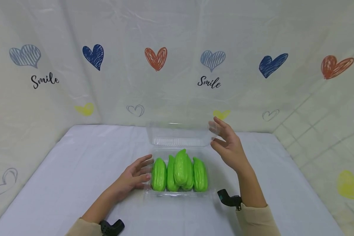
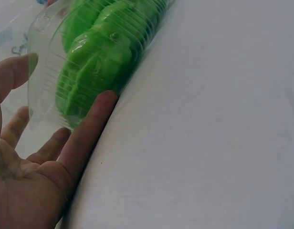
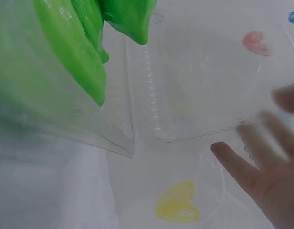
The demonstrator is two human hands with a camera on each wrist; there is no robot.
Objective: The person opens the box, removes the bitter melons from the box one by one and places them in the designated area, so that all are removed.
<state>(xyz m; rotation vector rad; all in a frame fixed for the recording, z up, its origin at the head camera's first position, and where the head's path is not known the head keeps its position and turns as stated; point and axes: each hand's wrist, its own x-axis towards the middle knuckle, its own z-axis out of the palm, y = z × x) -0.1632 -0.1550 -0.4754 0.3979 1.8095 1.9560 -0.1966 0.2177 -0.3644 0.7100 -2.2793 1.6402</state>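
A clear plastic clamshell box (image 1: 180, 193) sits on the table, its hinged lid (image 1: 177, 132) raised at the back. Inside stand several glossy, ribbed green vegetables (image 1: 181, 167), one piled over the others in the middle. My left hand (image 1: 133, 175) rests at the box's left wall, fingers spread; in the left wrist view a finger (image 2: 92, 119) lies along the bottom edge by the vegetables. At the lid's right end is my right hand (image 1: 228, 146), fingers extended and partly seen through the plastic. The right wrist view shows its fingertips (image 3: 221, 150) right at the lid's edge, thumb apart.
A white cloth covers the table (image 1: 85, 164). Behind it hangs a pale sheet (image 1: 177, 88) printed with hearts and "Smile", continuing down both sides. Black wrist cameras (image 1: 230, 198) stick out from both of the person's cuffs.
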